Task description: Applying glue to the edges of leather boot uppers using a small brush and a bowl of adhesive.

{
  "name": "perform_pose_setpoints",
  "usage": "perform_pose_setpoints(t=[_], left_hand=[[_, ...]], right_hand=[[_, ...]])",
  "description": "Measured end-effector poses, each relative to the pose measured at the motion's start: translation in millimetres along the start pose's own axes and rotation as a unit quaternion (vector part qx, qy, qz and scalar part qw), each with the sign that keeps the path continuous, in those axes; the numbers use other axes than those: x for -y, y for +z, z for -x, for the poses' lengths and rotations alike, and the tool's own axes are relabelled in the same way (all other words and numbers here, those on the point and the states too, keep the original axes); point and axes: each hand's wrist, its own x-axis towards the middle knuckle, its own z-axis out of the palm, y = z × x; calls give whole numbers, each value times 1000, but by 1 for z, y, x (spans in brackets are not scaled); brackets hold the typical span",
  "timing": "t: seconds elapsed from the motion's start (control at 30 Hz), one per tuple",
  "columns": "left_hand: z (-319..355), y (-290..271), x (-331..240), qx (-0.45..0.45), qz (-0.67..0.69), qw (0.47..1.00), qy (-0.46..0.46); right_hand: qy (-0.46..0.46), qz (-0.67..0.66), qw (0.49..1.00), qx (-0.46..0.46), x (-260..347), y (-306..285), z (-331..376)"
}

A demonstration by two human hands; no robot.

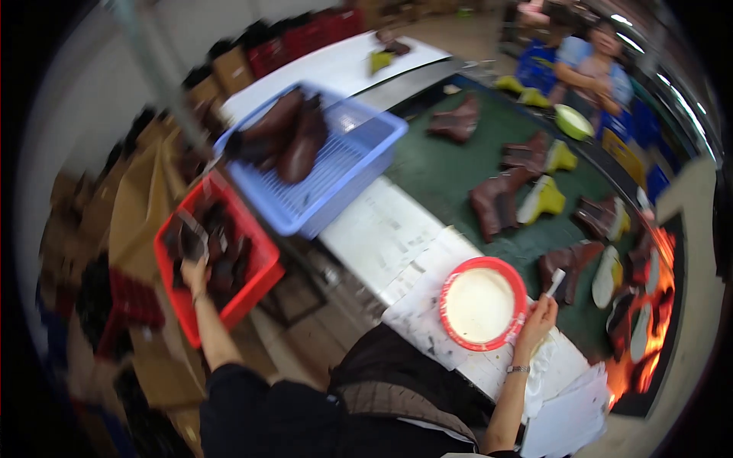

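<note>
My left hand point(196, 276) is down in a red crate point(263, 263), its fingers closed at the edge of a dark brown shoe piece point(185, 238). Other dark brown pieces fill the crate; blur hides their exact shape. My right hand point(539, 319) holds a small brush point(557, 281) with a whitish end pointing up. Just left of that hand stands a red-rimmed bowl point(522, 294) of cream-white liquid. Beyond the brush lies a brown ankle boot point(563, 267) on the green conveyor belt point(427, 179).
A blue basket point(347, 187) with brown boots stands beyond the crate, on the white table point(374, 237). More boots and yellow-green soles point(544, 200) lie along the belt. An orange glow point(663, 305) shows at the belt's right end. Another person point(595, 72) is across the belt.
</note>
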Motion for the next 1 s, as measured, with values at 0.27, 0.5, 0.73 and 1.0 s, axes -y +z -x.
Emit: perform_pose_setpoints(t=[0.27, 0.5, 0.73, 1.0], left_hand=[[-34, -94, -12, -170, 155, 972, 42], [145, -217, -283, -158, 207, 912, 317], [245, -101, -429, 379, 140, 810, 425], [287, 208, -450, 449, 60, 736, 504]], right_hand=[[44, -102, 994, 14, -4, -3, 4], [54, -114, 992, 16, 5, 0, 1], [32, -87, 996, 8, -2, -3, 3], [-122, 10, 992, 20, 66, -16, 28]])
